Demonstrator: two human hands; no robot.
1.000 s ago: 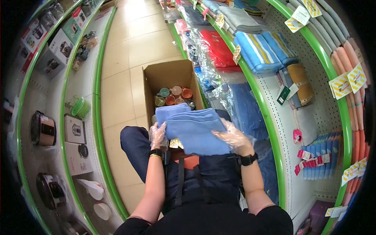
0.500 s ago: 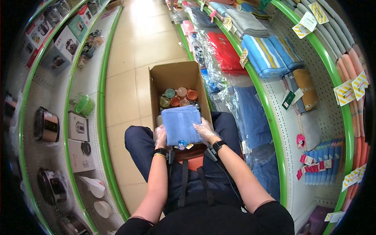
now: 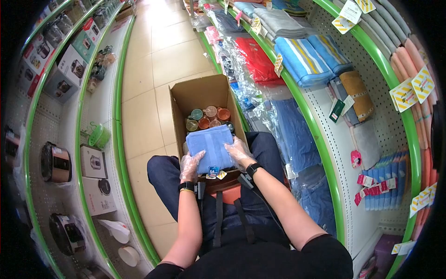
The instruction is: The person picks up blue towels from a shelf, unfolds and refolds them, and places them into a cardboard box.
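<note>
A folded blue towel (image 3: pixel 211 148) with a blue label (image 3: pixel 213 171) at its near edge is held over the near part of an open cardboard box (image 3: pixel 194 89). My left hand (image 3: pixel 191 165), in a clear plastic glove, grips the towel's left side with the thumb on top. Its right side is gripped by my right hand (image 3: pixel 239 151), gloved the same way. Beyond the towel, several coloured cups (image 3: pixel 203 122) stand inside the box, green, pink and orange. The fingers under the towel are hidden.
Left shelves hold boxed appliances (image 3: pixel 94 161), a rice cooker (image 3: pixel 56 162) and a green basket (image 3: pixel 99 136). On the right shelves (image 3: pixel 320 153) lie striped towels (image 3: pixel 304 60), a red bagged item (image 3: pixel 258 60) and blue bagged cloth (image 3: pixel 297 135). The tiled floor (image 3: pixel 144 93) runs ahead.
My left thumb has come onto the top of the towel. The towel has tilted slightly and sits a little further left in view. The camera has shifted slightly.
</note>
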